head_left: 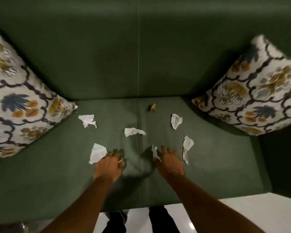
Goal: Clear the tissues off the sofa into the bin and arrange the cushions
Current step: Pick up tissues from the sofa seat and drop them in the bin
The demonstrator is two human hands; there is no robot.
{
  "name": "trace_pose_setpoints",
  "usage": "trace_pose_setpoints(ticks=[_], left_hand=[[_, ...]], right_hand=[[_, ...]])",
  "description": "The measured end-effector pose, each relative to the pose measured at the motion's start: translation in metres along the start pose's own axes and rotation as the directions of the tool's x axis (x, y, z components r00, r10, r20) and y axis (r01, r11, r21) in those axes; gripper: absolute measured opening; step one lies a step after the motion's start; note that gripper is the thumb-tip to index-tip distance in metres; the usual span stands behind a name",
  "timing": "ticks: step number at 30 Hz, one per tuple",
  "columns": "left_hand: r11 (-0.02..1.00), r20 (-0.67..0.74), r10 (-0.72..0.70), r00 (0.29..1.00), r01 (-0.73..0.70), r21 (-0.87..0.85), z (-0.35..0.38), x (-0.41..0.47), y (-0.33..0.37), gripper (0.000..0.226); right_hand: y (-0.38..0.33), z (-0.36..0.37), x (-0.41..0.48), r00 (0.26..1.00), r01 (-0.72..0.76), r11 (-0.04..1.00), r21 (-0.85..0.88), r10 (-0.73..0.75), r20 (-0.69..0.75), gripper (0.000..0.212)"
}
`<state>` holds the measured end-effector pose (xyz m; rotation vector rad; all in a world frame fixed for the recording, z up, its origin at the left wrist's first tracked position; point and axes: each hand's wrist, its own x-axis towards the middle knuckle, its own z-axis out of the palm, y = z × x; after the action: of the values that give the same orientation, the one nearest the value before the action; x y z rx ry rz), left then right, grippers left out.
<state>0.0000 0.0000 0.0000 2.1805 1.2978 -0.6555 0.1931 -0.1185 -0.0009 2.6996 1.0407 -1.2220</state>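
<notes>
Both arms reach down over the seat of a dark green sofa (208,165), whose centre seam (139,145) runs from the backrest toward the front edge. The left hand (107,167) sits left of the seam with fingers loosely curled; its fingertips touch the edge of a crumpled white tissue (97,153) lying flat on the seat, and whether it has a grip on it cannot be told. The right hand (169,161) sits just right of the seam, fingers partly closed, with a small twisted tissue (154,152) at its thumb side; it appears pinched there, though the blur leaves this uncertain.

Four more tissues lie loose: one (134,131) straddling the seam beyond the hands, one (87,120) far left of it near the left cushion (23,101), one (176,121) right of it, and a long one (187,147) further right, beside the right hand. A small brown scrap (153,107) lies just right of the seam near the backrest. A second patterned cushion (252,93) leans in the right corner.
</notes>
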Motion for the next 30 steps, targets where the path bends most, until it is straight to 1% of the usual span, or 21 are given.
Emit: trace_pose_setpoints(ticks=[1, 3, 4, 6, 8, 11, 13, 14, 15, 17, 19, 20, 21, 23, 25, 27, 28, 30], left_hand=[[1.0, -0.002, -0.009, 1.0, 0.009, -0.001, 0.011, 0.003, -0.002, 0.042], [0.999, -0.061, -0.019, 0.998, 0.018, -0.028, 0.036, 0.009, -0.009, 0.043], [0.999, -0.089, -0.023, 0.996, 0.018, -0.047, 0.045, 0.009, -0.013, 0.043], [0.996, -0.127, -0.034, 0.991, 0.023, -0.085, 0.061, 0.012, -0.018, 0.041], [0.995, -0.162, -0.05, 0.986, 0.035, -0.095, 0.065, 0.015, -0.022, 0.036], [0.996, -0.198, -0.035, 0.979, 0.017, -0.092, 0.065, 0.018, -0.02, 0.025], [0.997, -0.261, 0.022, 0.965, -0.041, -0.065, 0.058, 0.02, -0.012, 0.016], [0.997, -0.298, 0.066, 0.952, -0.078, -0.029, 0.054, 0.022, -0.007, 0.013], [0.993, -0.343, 0.116, 0.932, -0.121, 0.008, 0.049, 0.027, -0.001, 0.012], [0.981, -0.378, 0.192, 0.906, -0.189, 0.045, 0.034, 0.045, 0.013, 0.012], [0.969, -0.393, 0.246, 0.886, -0.225, 0.099, 0.017, 0.069, 0.032, 0.012], [0.964, -0.405, 0.266, 0.875, -0.233, 0.129, 0.009, 0.08, 0.042, 0.013], [0.961, -0.409, 0.273, 0.871, -0.231, 0.15, 0.003, 0.091, 0.051, 0.015], [0.968, -0.367, 0.244, 0.898, -0.203, 0.147, -0.008, 0.108, 0.066, 0.016], [0.979, -0.29, 0.187, 0.939, -0.152, 0.136, -0.01, 0.121, 0.074, 0.018], [0.985, -0.216, 0.134, 0.967, -0.107, 0.136, -0.007, 0.127, 0.078, 0.02], [0.988, -0.207, 0.113, 0.972, -0.088, 0.123, -0.005, 0.127, 0.079, 0.02], [0.994, -0.241, 0.091, 0.966, -0.074, 0.078, 0.002, 0.122, 0.079, 0.019]], right_hand=[[0.002, 0.012, 0.006, 1.0, -0.024, 0.999, 0.034, 0.024, 0.007, 0.06], [0.007, 0.036, 0.015, 0.999, -0.044, 0.997, 0.059, 0.045, -0.012, 0.055], [0.01, 0.046, 0.017, 0.998, -0.053, 0.997, 0.063, 0.055, -0.032, 0.052], [0.016, 0.061, 0.022, 0.992, -0.049, 0.997, 0.062, 0.056, -0.116, 0.044], [0.022, 0.065, 0.028, 0.976, -0.02, 0.996, 0.087, 0.038, -0.214, 0.034], [0.03, 0.062, 0.034, 0.973, -0.003, 0.994, 0.105, 0.028, -0.23, 0.023], [0.037, 0.053, 0.032, 0.968, 0.001, 0.989, 0.147, 0.037, -0.25, 0.021], [0.044, 0.046, 0.03, 0.957, 0.009, 0.987, 0.158, 0.038, -0.287, 0.02], [0.052, 0.039, 0.028, 0.939, 0.024, 0.989, 0.148, 0.028, -0.342, 0.018], [0.069, 0.025, 0.024, 0.89, 0.026, 0.994, 0.108, 0.026, -0.454, 0.015], [0.087, 0.01, 0.026, 0.84, -0.019, 0.997, 0.075, 0.057, -0.539, 0.014], [0.094, 0.003, 0.03, 0.829, -0.045, 0.996, 0.077, 0.081, -0.553, 0.015], [0.1, -0.002, 0.036, 0.828, -0.07, 0.993, 0.093, 0.11, -0.55, 0.015], [0.107, -0.009, 0.049, 0.854, -0.09, 0.986, 0.142, 0.15, -0.499, 0.017], [0.109, -0.011, 0.061, 0.898, -0.088, 0.977, 0.194, 0.162, -0.41, 0.022], [0.11, -0.005, 0.068, 0.925, -0.078, 0.969, 0.233, 0.158, -0.346, 0.027], [0.111, -0.003, 0.07, 0.93, -0.064, 0.967, 0.247, 0.148, -0.337, 0.028], [0.115, 0.001, 0.072, 0.933, -0.029, 0.966, 0.256, 0.118, -0.341, 0.028]])
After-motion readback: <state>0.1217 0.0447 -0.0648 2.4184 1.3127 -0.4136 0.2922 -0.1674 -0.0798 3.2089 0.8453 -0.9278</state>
